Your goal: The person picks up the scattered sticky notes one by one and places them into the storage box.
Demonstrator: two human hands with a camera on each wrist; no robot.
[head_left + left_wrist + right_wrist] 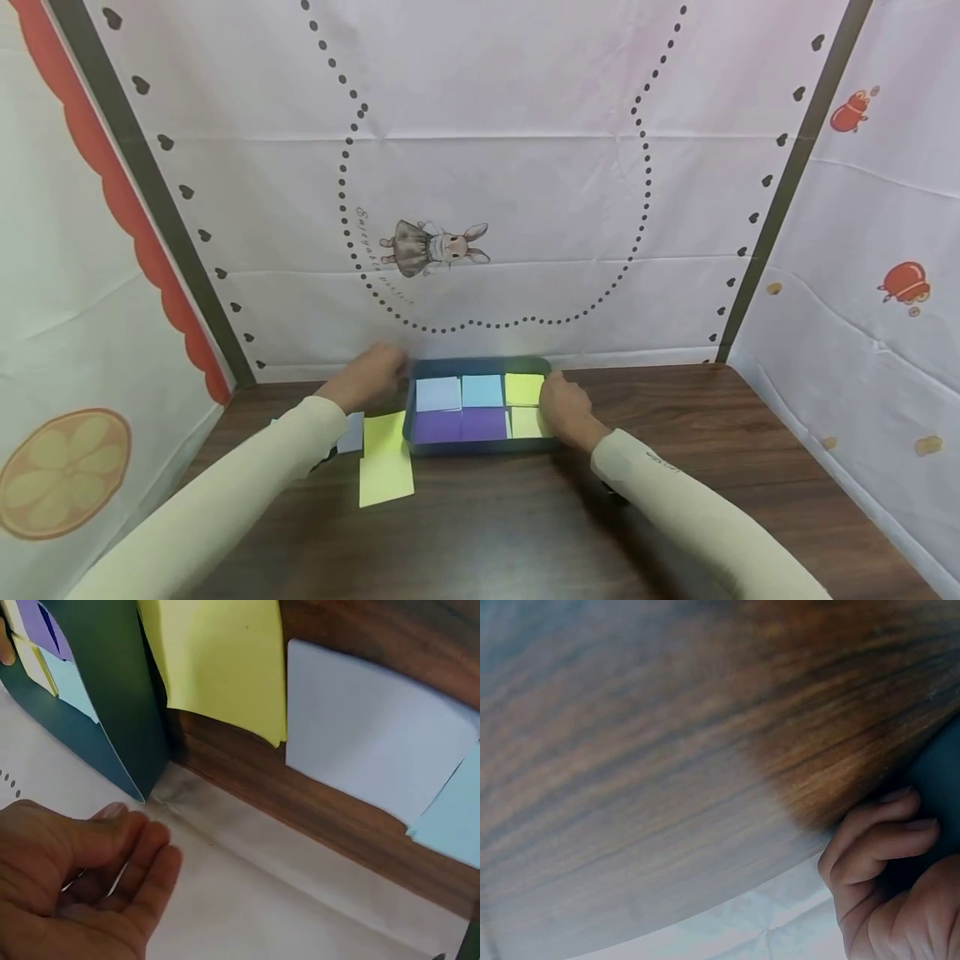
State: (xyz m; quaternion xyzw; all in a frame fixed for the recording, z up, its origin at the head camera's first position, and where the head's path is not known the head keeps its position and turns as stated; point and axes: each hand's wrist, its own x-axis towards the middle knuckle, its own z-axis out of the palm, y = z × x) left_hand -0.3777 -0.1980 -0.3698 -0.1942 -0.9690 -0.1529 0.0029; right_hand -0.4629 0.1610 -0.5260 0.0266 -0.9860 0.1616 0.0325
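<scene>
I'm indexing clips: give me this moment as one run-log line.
left hand: empty, beside tray; right hand: holds tray's right end; tray: coloured sheets inside; loose yellow sheets: left of tray

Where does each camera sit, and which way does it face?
Head: on the head, facing forward and down at the green tray on the wooden table; left hand, right hand and cream sleeves show.
Left wrist: on that wrist, facing the tray's end and a yellow sheet; left hand shows.
Right wrist: on that wrist, facing mostly the table; right hand shows lower right.
Head and left wrist share the left hand, tray and yellow sheet.
</scene>
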